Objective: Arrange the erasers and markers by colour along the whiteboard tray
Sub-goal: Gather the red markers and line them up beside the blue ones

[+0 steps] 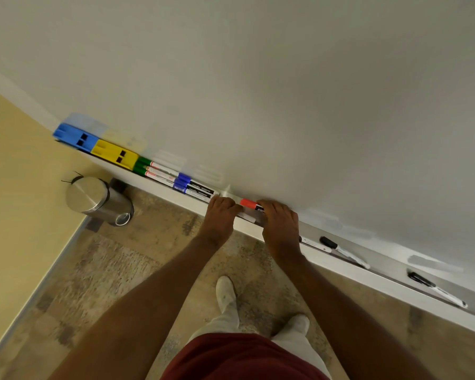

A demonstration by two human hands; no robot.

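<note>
Red-capped markers [251, 205] sit between my left hand [220, 212] and right hand [279, 223], both curled on them at the tray's [176, 194] centre; next I'd slide them toward ten o'clock against the blue markers [195, 187].

— How many erasers left of the bin [99, 200]?
— None; above it, two: one blue eraser [76, 136], one yellow eraser [114, 154].
— Markers?
— Green markers [155, 171], seemingly three; blue markers [194, 187], two or three; one red marker [251, 205]; black markers [343, 252], three.

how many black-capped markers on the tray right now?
3, all loose on the tray right of the hands: one by the right hand, one just beyond, one far right. Hands may hide more.
</note>
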